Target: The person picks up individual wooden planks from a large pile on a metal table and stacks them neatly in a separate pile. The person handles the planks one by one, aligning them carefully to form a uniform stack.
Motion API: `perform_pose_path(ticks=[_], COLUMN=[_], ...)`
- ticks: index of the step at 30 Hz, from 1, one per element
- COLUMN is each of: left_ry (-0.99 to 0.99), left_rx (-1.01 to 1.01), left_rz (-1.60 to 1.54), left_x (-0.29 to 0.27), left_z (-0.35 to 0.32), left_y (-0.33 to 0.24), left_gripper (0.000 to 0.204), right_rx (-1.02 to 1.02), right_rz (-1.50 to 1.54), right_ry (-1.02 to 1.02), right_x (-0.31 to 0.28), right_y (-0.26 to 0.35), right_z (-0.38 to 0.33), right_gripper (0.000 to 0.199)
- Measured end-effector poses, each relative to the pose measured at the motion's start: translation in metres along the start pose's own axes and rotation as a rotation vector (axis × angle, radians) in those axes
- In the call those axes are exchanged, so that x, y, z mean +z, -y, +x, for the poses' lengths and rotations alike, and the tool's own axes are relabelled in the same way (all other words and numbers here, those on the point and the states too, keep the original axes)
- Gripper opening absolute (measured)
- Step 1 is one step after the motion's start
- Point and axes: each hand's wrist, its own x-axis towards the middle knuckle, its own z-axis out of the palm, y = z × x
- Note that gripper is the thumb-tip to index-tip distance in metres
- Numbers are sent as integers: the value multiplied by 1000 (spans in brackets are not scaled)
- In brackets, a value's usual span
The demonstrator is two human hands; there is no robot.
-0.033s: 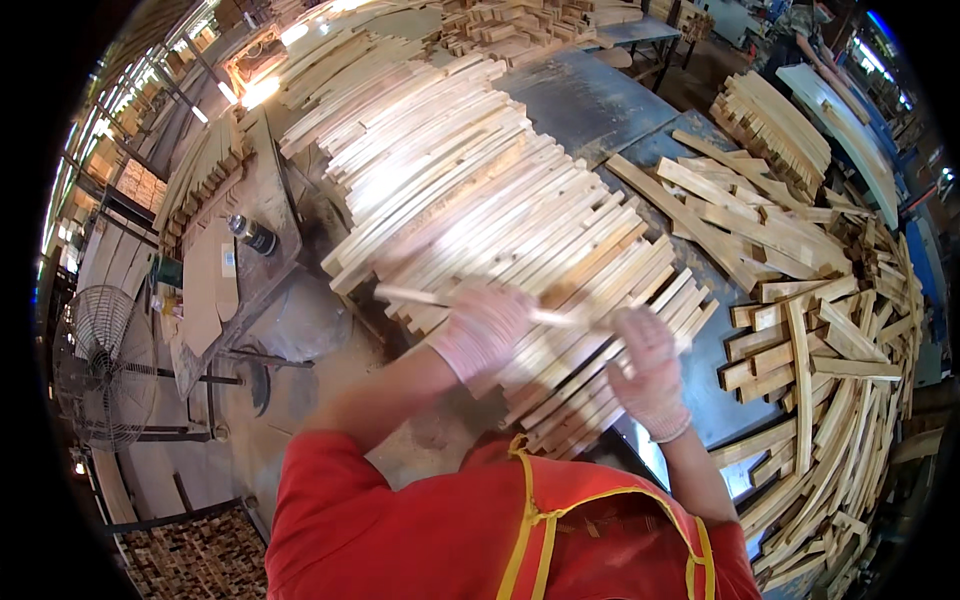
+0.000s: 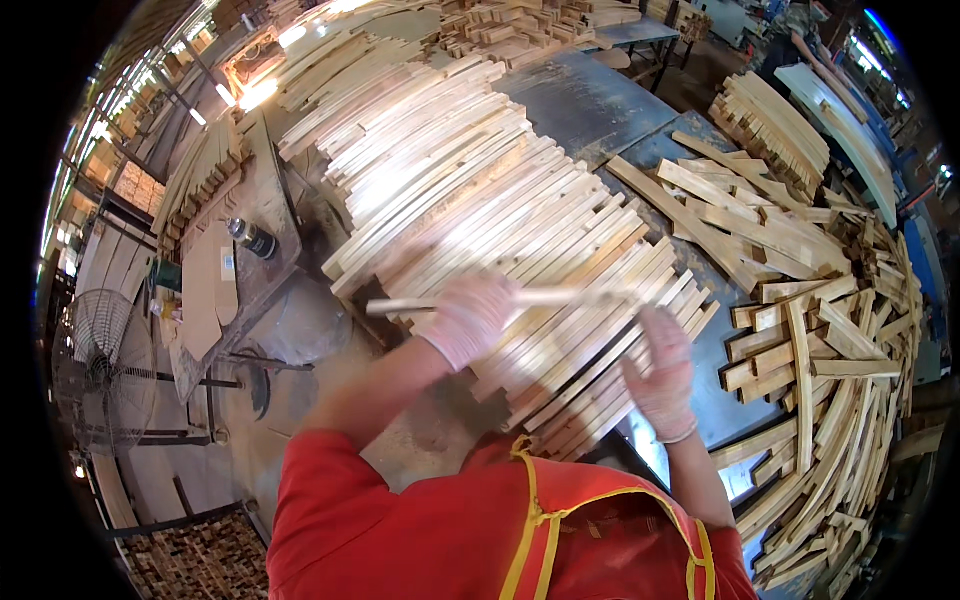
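**Handling a Loose Slat Over a Stacked Bank: Risk Points**

Holding one thin wooden slat [image 2: 520, 297] across the centre of the frame, I have my left hand [image 2: 468, 318] closed around it near its left end; the glove is blurred, so how tight the grip is I cannot tell. My right hand [image 2: 662, 372], also gloved, is open with fingers spread, just below the slat's right end and resting on or just above the near edge of the slat stack [image 2: 480, 200]. I cannot tell whether it touches the slat.

Hazards, as I judge them:

1. One-handed support. With only the left end gripped, the free end can dip and catch on the stack.
2. Stack disturbance. The stack's lower rows overhang the dark metal table [image 2: 590, 105]; a knock could slide several off toward my red shirt [image 2: 400, 530].
3. Mixing. The loose pile of offcuts [image 2: 800, 330] at the right lies close; a dropped slat could land among them.
4. Splinters. Thin gloves give limited protection on rough edges.
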Motion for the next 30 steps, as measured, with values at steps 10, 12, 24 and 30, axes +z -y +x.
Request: perform_pose_path(ticks=[10, 12, 24, 30], left_ry=[-461, -599, -380, -482], left_rx=[-314, -134, 559, 518], left_rz=[102, 111, -38, 59], left_x=[70, 101, 154, 164], left_z=[87, 95, 55, 61], left_y=[131, 95, -241, -250], left_gripper=[73, 74, 85, 84], right_rx=[898, 990, 967, 1512], right_rz=[572, 869, 254, -86], right_ry=[86, 23, -299, -665], right_x=[93, 91, -90, -233], right_y=[-106, -74, -268, -394], right_z=[-151, -123, -190, -226], right_gripper=[62, 79, 80, 80])
